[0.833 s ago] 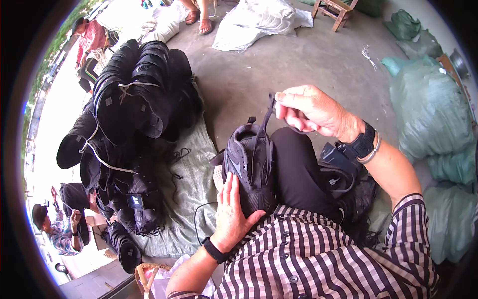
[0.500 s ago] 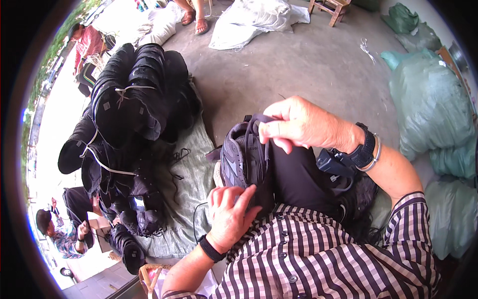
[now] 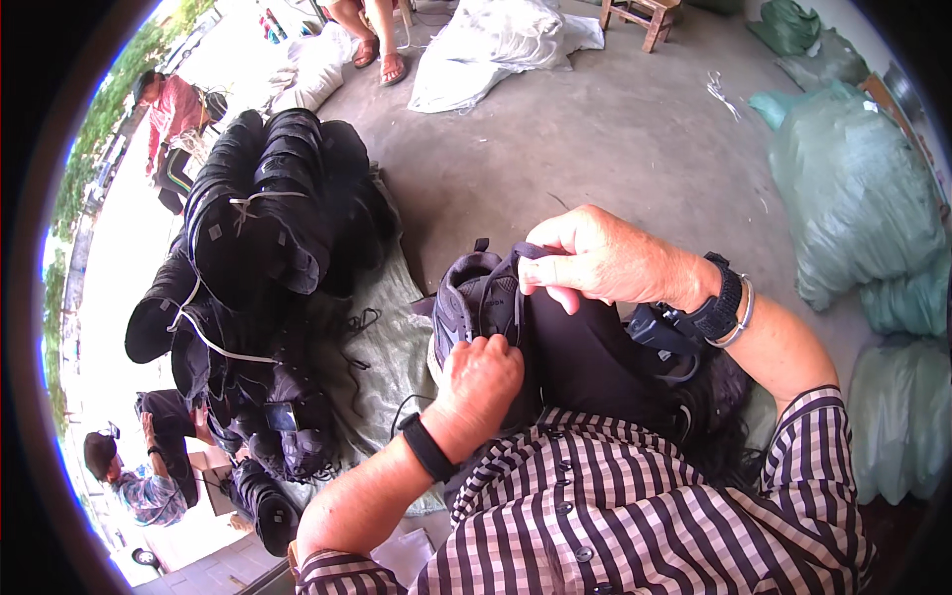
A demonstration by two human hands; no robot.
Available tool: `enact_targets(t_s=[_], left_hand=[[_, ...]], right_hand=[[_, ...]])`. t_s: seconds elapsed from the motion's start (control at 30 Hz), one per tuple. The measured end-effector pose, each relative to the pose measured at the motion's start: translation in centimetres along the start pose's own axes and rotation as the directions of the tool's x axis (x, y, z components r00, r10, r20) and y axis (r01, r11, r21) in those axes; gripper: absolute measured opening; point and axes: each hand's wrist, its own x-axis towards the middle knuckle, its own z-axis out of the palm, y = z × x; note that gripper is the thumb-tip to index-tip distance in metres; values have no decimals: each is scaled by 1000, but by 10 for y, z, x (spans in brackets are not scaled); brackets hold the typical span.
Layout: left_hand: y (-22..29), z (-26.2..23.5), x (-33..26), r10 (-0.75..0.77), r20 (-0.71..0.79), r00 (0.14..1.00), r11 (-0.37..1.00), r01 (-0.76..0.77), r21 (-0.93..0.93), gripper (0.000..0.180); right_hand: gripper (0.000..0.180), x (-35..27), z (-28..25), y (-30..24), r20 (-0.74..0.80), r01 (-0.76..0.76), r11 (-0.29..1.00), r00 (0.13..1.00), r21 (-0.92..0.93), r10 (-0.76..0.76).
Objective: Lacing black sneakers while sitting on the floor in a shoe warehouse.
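Shifted up the grey-black mesh sneaker (image 3: 457, 302), left hand (image 3: 481, 385) curling, grip hidden, my right hand (image 3: 597, 258) pinching its dark fabric lace (image 3: 513, 260).

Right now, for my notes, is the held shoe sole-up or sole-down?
Sole-down: the shoe has its opening facing the camera.

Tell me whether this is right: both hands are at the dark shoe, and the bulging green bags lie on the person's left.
Not quite: the head view shows the bulging green bags on the person's right. The left hand and right hand are indeed at the dark shoe.
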Motion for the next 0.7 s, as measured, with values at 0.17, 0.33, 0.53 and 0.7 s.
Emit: enact_targets(t_s=[0.17, 0.33, 0.53, 0.7], left_hand=[[-12, 12, 9, -61, -15, 998, 971, 56, -231, 5], [-22, 9, -5, 37, -82, 996, 902, -69, -426, 9], [7, 20, -2, -134, -165, 977, 970, 96, -222, 18], [9, 26, -6, -170, -243, 955, 947, 90, -309, 15]], right_hand=[[20, -1, 2, -1, 36, -18, 1000, 999, 15, 17], [21, 3, -3, 8, 96, -40, 998, 994, -50, 45], [22, 26, 2, 2, 30, 54, 987, 998, 152, -59], [28, 53, -7, -11, -121, 226, 890, 974, 396, -194]])
